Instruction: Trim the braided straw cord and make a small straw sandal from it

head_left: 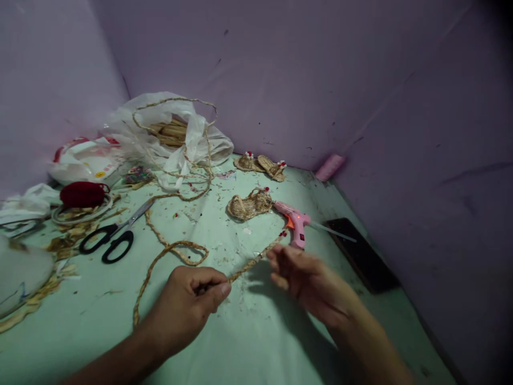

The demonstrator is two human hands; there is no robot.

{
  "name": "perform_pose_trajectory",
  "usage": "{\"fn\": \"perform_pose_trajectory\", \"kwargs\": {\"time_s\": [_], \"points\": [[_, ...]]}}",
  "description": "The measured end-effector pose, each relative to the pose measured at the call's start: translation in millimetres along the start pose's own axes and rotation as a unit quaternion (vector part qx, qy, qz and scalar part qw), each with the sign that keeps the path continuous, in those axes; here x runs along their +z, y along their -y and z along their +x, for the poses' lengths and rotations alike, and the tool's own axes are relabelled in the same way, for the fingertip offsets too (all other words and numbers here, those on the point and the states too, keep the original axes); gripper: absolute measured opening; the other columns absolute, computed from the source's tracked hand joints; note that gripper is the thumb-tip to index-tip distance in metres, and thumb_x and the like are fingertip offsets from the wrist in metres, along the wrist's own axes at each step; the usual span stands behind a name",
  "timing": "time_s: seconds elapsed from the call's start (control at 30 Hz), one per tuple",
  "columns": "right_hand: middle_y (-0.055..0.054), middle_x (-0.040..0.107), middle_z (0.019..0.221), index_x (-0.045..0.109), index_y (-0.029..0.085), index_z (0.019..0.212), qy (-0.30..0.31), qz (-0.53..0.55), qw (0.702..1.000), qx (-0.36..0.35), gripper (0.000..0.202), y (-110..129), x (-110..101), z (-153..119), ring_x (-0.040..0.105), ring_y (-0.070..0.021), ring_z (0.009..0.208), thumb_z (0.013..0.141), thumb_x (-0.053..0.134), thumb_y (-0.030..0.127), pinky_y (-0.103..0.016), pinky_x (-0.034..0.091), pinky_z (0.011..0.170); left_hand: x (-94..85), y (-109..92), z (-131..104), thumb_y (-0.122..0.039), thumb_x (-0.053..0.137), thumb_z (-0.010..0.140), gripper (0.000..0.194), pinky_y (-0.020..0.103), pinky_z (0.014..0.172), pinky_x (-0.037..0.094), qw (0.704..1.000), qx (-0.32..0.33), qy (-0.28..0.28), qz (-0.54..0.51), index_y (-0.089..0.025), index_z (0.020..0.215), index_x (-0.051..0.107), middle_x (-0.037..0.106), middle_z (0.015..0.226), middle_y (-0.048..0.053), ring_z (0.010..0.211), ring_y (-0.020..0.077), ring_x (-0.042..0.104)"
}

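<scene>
Plainly, hands: both work one stretch of braided straw cord [250,264] low on the pale green tabletop [240,342].
Left hand: the left hand [188,305] has its fingers curled shut, thumb pinching the cord against the forefinger, seemingly to anchor it.
Right hand: the right hand [304,280], at 3 o'clock from the left, is blurred; its fingers lie close around the cord's far end, so the piece between the hands runs taut. I cannot tell how firmly it grips.
Cord: from the left fist it loops away toward 11 o'clock, up to the plastic bag [172,133], slack there to feed the work.
Glue gun: the pink glue gun [295,222] lies at 12 o'clock from the right hand, its light on, within easy reach.
Scissors: black-handled scissors [112,240] sit at 10 o'clock from the left hand.
Woven pieces: a small straw sandal [250,204] lies just beside the gun; a finished pair [262,164] rests farther back near the wall.
Phone: a dark phone [363,254] lies at 2 o'clock, off to the side.
</scene>
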State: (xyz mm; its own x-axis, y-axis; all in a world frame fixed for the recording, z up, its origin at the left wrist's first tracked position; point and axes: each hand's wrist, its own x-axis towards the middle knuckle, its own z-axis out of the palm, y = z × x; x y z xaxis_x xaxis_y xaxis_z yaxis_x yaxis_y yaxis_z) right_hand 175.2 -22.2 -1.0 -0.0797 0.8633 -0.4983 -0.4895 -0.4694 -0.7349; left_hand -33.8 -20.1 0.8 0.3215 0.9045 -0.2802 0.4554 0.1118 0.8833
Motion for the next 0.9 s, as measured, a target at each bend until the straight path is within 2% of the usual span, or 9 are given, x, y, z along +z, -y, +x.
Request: {"fn": "perform_pose_trajectory", "kwargs": {"time_s": [0.03, 0.07, 0.17, 0.27, 0.47, 0.67, 0.9], "points": [[-0.003, 0.065, 0.072, 0.065, 0.013, 0.078, 0.044, 0.034, 0.997, 0.060, 0.017, -8, 4, -1, 0.060, -0.0096, 0.064, 0.067, 0.068, 0.024, -0.024, 0.051, 0.065, 0.7, 0, 0, -0.039, 0.049, 0.068, 0.028, 0.020, 0.044, 0.028, 1.000, -0.003, 0.018, -0.009, -0.015, 0.056, 0.058, 0.042, 0.045, -0.003, 0.045, 0.0082, 0.036], [-0.002, 0.065, 0.068, 0.065, 0.012, 0.080, 0.067, 0.058, 0.992, 0.091, 0.018, -14, 6, 0, 0.061, -0.0091, 0.062, 0.067, 0.068, 0.025, -0.023, 0.051, 0.065, 1.2, 0, 0, -0.039, 0.048, 0.068, 0.028, 0.020, 0.044, 0.028, 0.999, -0.006, 0.035, -0.015, -0.015, 0.056, 0.057, 0.041, 0.045, -0.003, 0.045, 0.0080, 0.034], [-0.004, 0.066, 0.068, 0.066, 0.009, 0.084, 0.107, 0.079, 0.983, 0.125, 0.024, -27, 6, 6, 0.062, -0.0107, 0.062, 0.066, 0.069, 0.025, -0.023, 0.052, 0.060, 2.5, 3, 1, -0.038, 0.047, 0.068, 0.028, 0.021, 0.045, 0.026, 0.998, -0.012, 0.065, -0.014, -0.015, 0.054, 0.053, 0.037, 0.045, -0.004, 0.046, 0.0076, 0.032], [-0.007, 0.068, 0.073, 0.066, 0.008, 0.085, 0.120, 0.065, 0.984, 0.118, 0.027, -29, 3, 7, 0.063, -0.0120, 0.063, 0.066, 0.069, 0.027, -0.023, 0.053, 0.057, 4.1, 8, 3, -0.037, 0.047, 0.069, 0.027, 0.021, 0.046, 0.026, 0.997, -0.020, 0.071, 0.002, -0.014, 0.057, 0.055, 0.039, 0.047, -0.004, 0.047, 0.0078, 0.033], [-0.009, 0.068, 0.078, 0.067, 0.008, 0.086, 0.104, 0.021, 0.990, 0.090, 0.029, -30, 4, 4, 0.063, -0.0131, 0.063, 0.066, 0.067, 0.029, -0.023, 0.054, 0.053, 7.9, 9, 4, -0.035, 0.049, 0.068, 0.025, 0.022, 0.046, 0.024, 0.998, -0.029, 0.054, 0.014, -0.013, 0.058, 0.058, 0.039, 0.048, -0.004, 0.048, 0.0080, 0.032], [-0.008, 0.067, 0.072, 0.066, 0.009, 0.081, 0.071, -0.009, 0.996, 0.059, 0.024, -32, 11, 3, 0.061, -0.0111, 0.057, 0.067, 0.068, 0.029, -0.022, 0.052, 0.050, 8.8, 8, 4, -0.033, 0.048, 0.068, 0.024, 0.022, 0.046, 0.025, 0.998, -0.039, 0.048, 0.017, -0.013, 0.059, 0.059, 0.040, 0.049, -0.004, 0.048, 0.0081, 0.033], [-0.007, 0.065, 0.068, 0.067, 0.008, 0.077, 0.068, -0.041, 0.995, 0.053, 0.022, -34, 14, 2, 0.059, -0.0103, 0.055, 0.066, 0.069, 0.026, -0.021, 0.052, 0.049, 10.8, 12, 5, -0.034, 0.049, 0.068, 0.025, 0.022, 0.046, 0.026, 0.998, -0.039, 0.051, 0.029, -0.014, 0.059, 0.059, 0.040, 0.049, -0.003, 0.049, 0.0084, 0.034]]}}
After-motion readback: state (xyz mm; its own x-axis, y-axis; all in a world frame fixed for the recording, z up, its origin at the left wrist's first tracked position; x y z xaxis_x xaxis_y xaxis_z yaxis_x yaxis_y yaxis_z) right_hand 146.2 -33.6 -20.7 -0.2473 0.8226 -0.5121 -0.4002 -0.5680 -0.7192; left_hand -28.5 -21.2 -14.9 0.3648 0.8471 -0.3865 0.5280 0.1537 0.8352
